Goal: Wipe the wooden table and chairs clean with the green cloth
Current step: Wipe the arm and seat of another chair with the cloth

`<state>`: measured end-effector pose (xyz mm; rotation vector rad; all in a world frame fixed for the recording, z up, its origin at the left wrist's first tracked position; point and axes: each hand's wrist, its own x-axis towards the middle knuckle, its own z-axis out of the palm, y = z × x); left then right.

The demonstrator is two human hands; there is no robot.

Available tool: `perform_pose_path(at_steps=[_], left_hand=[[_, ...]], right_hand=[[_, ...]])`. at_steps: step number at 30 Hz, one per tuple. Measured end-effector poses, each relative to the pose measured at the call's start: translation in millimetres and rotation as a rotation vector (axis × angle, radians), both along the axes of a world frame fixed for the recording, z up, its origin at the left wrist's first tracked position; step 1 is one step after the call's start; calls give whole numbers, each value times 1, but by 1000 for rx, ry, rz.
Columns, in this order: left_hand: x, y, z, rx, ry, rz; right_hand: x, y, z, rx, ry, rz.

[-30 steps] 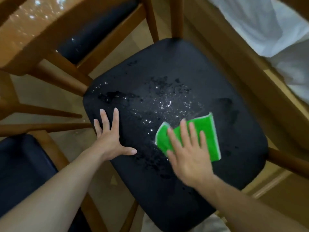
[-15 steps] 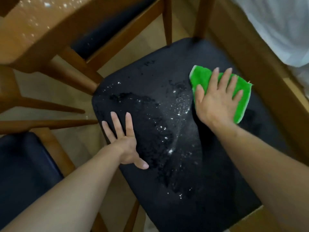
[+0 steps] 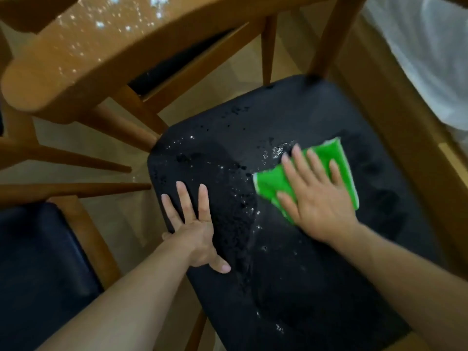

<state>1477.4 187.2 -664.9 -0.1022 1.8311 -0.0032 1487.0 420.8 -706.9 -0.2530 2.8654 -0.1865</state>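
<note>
Green cloth (image 3: pixel 345 168) folded, pressed flat under right hand (image 3: pixel 319 201); left hand (image 3: pixel 195 228) splayed on wet black seat (image 3: pixel 291 274).

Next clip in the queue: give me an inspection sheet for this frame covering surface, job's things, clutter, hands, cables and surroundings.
Surface: dark chair seat, wet patches and glinting droplets on its left and middle.
Job's things: green cloth lying flat on the seat; wooden table at upper left, droplets on its top.
Clutter: nothing seen.
Hands: right hand flat on the cloth, fingers straight; left hand spread, pressing the seat's left edge.
Cables: nothing seen.
Surroundings: second dark chair seat at lower left; white fabric at upper right; pale floor below.
</note>
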Motion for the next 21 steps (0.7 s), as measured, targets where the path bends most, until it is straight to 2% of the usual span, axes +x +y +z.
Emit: perform_pose_path(at_steps=[3, 5, 7, 13, 16, 18, 21], left_hand=[[1, 0, -4, -1, 17, 0], [2, 1, -5, -13, 26, -3], [2, 1, -4, -20, 37, -17], [2, 0, -3, -11, 52, 3], [2, 0, -4, -18, 34, 27], [1, -1, -7, -12, 31, 32], [1, -2, -9, -9, 20, 38]], right_hand=[[-80, -8, -7, -35, -43, -388], [-98, -26, -7, -39, -60, -499], [-71, -45, -6, -7, -48, -385], [124, -50, 15, 37, -154, 279], [146, -25, 9, 98, -187, 509], [129, -18, 7, 46, -190, 518], [88, -30, 4, -33, -143, 235]])
